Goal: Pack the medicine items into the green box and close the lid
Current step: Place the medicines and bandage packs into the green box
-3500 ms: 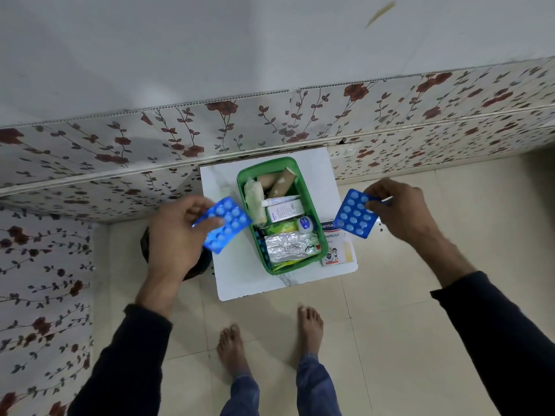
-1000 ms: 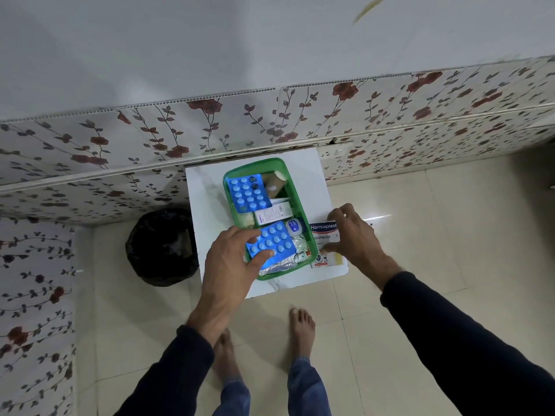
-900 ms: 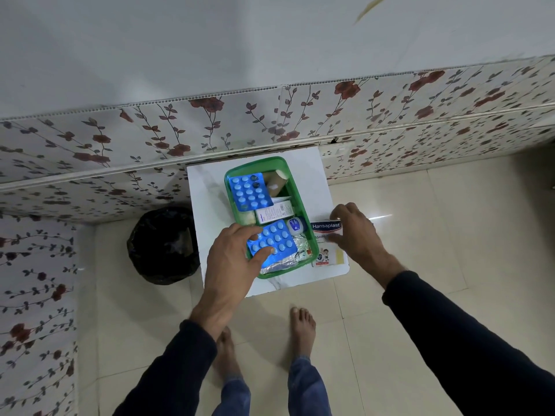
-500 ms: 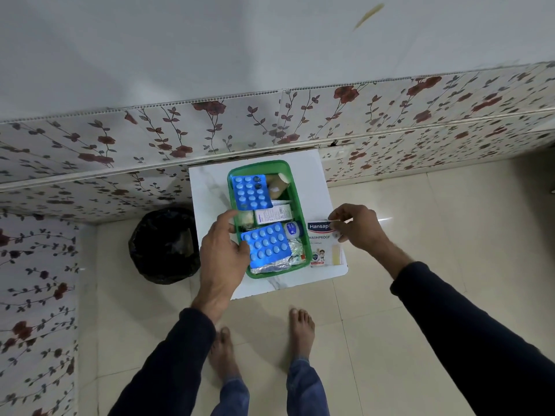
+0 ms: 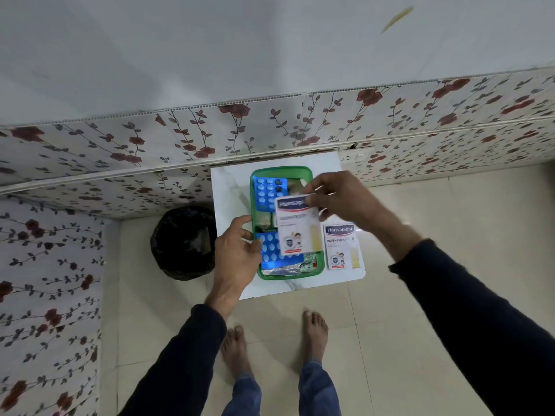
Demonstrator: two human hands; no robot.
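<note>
Right hand [image 5: 339,199] has lifted one Hansaplast packet [image 5: 297,225] off the table [image 5: 231,187] and now pinches its top edge over the green box [image 5: 282,170]; second Hansaplast packet [image 5: 342,246] stays flat on the table, just right of the box. Left hand [image 5: 237,250] grips the box's left rim, fingers curled on it. Count: two packets, two blue blister strips [image 5: 268,193] inside, plus foil strips. Table edge sits near the box front. Black bin [image 5: 183,241] at left.
</note>
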